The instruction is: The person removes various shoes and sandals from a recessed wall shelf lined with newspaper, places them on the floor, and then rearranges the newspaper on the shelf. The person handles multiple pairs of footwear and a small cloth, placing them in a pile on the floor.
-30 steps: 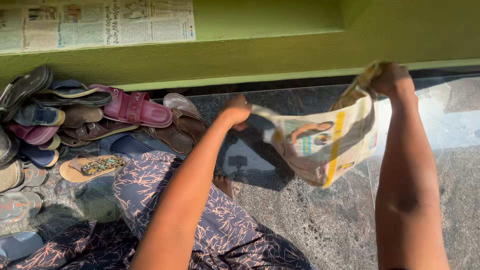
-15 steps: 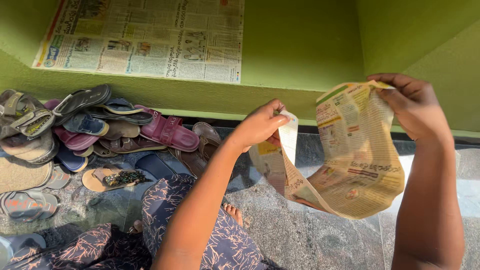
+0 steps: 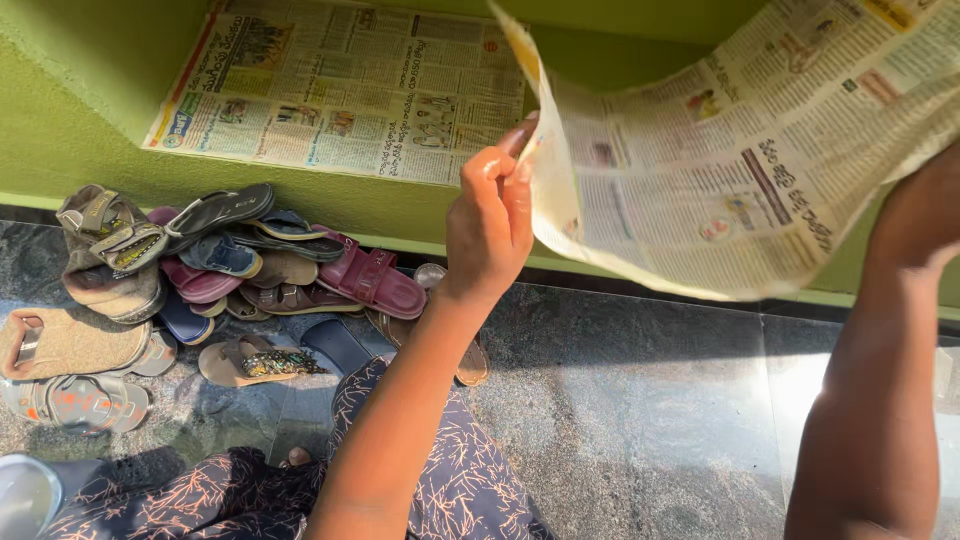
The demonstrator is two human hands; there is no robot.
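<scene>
Raised newspaper sheet (image 3: 740,160), opened wide and sagging at its middle, densely printed with small colour pictures, held above the granite floor (image 3: 640,400). The left hand (image 3: 488,225) pinches its folded left edge; the right hand (image 3: 920,215) grips its right side.

Entrance area of a home, by the shoe pile

A heap of sandals and slippers (image 3: 210,270) lies on the polished granite floor (image 3: 640,400) against a green-painted wall (image 3: 60,150), whose low ledge is lined with a sheet of newspaper (image 3: 340,90), as at a house doorway.
</scene>
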